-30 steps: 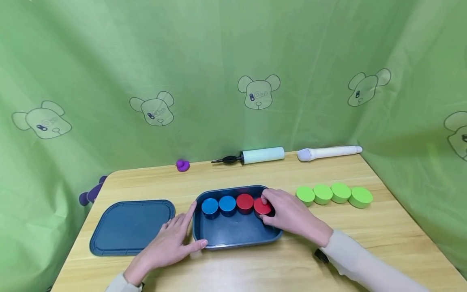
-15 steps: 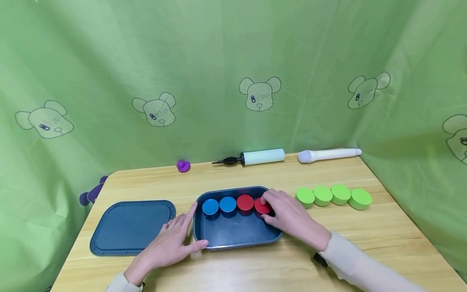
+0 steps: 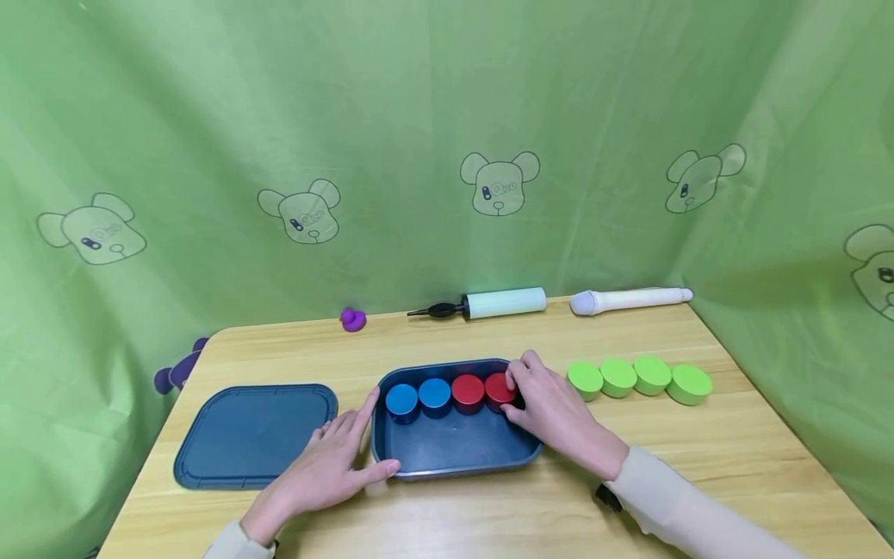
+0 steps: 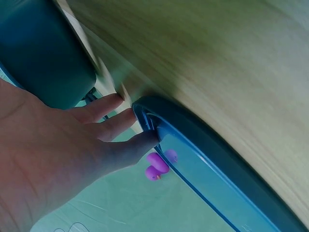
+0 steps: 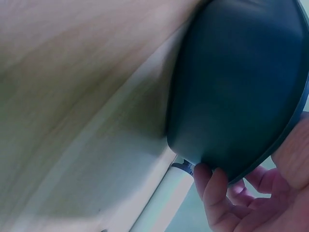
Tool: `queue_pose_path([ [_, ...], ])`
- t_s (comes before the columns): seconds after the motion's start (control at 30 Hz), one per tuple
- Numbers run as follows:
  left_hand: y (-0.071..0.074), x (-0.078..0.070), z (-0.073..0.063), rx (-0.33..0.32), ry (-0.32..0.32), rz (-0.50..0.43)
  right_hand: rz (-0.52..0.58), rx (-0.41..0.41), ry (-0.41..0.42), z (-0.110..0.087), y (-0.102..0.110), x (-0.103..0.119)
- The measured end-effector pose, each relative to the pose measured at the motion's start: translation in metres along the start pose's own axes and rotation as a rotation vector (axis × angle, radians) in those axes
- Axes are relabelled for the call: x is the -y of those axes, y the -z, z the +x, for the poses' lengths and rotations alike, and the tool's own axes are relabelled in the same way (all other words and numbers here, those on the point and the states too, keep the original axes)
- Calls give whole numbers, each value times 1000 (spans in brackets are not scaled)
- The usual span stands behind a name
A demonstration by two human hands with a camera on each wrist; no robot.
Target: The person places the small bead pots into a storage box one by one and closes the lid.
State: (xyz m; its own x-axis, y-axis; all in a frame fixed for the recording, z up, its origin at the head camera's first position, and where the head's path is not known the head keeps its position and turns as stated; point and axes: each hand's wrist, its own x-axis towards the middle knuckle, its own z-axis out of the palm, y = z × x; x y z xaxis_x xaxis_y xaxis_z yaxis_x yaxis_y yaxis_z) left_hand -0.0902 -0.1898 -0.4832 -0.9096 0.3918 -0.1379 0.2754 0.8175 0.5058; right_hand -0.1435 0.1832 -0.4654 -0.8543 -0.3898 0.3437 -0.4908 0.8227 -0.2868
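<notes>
- Green curtain [image 3: 391, 93] printed with animal heads is hung behind a wood-grain table [image 3: 447, 519].
- On it, at the middle, a dark blue tray [image 3: 454, 450] is set, its long axis laid left to right, its right end angled slightly farther away.
- Inside, along the far wall, two blue cylinders [image 3: 401, 400] and two red cylinders [image 3: 469, 392] are lined up left to right, each stood upright.
- By the left hand [image 3: 328, 466], the tray's left rim is touched; its index finger and thumb are held straight, nothing being grasped.
- By the right hand [image 3: 559, 411], the rightmost red one is touched with bent fingers; whether it is gripped cannot be told.
- That cylinder's right edge and part of the tray's right wall are covered by this hand.
- In both wrist views, the tray's contents are hidden behind its outer wall.
- Under the right sleeve [image 3: 691, 508], a black object [image 3: 608, 498] is partly concealed.
- Both sleeves are cut off below.
- To the left, a dark blue lid [image 3: 254, 435] is laid flat.
</notes>
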Motion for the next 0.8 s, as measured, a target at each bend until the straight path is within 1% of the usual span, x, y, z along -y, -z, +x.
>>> queue_pose_path([
  [0.2, 1, -2, 0, -5, -5, 9, 22, -20, -23, 1, -1, -1],
  [0.37, 1, -2, 0, -4, -4, 9, 53, 16, -59, 0, 1, -1],
  [0.57, 1, -2, -1, -4, -2, 10, 163, 30, -115, -3, 9, -3],
  [0.8, 1, -2, -1, -3, -3, 5, 295, 37, -141, -11, 20, -13],
])
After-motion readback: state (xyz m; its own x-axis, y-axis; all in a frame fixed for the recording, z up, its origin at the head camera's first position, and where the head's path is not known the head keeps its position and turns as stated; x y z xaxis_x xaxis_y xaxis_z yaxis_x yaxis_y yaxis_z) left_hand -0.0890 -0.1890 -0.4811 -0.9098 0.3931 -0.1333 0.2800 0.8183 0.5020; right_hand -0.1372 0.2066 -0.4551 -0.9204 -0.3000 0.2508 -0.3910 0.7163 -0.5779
